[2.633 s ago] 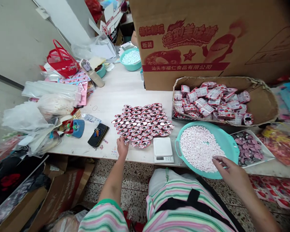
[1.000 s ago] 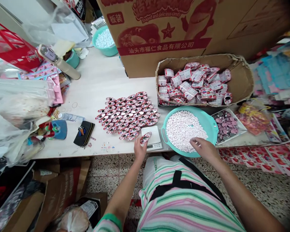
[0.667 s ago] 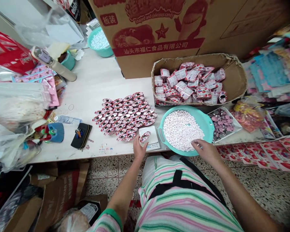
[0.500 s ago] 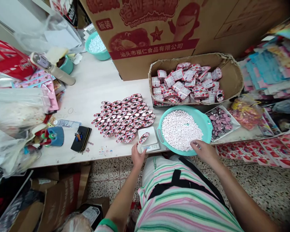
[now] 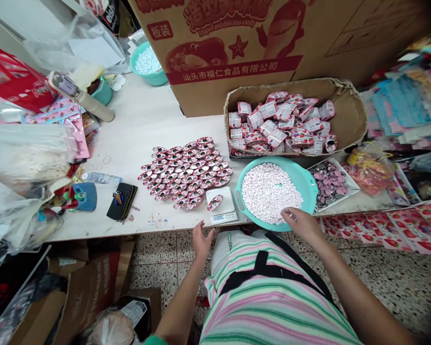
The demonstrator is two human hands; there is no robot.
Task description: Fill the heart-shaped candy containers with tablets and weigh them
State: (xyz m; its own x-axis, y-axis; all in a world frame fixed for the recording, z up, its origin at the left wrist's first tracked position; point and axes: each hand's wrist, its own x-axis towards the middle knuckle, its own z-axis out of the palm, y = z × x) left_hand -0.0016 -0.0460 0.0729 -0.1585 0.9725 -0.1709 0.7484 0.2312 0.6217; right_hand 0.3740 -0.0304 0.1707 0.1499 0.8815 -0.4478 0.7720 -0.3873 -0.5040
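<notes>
Left hand [image 5: 202, 242], fingers now spread and released, has just set a foil candy tray [image 5: 214, 202] on the digital scale [image 5: 227, 201]; I cannot tell whether my right hand [image 5: 300, 225], fingers curled over the teal basin [image 5: 311, 191] of pink candies [image 5: 269, 194], grasps any.

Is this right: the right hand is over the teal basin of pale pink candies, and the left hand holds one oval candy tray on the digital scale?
No: the left hand holds nothing. The head view shows the oval candy tray alone on the digital scale, and the open left hand apart from it. The right hand over the teal basin of pale pink candies is correct.
</notes>
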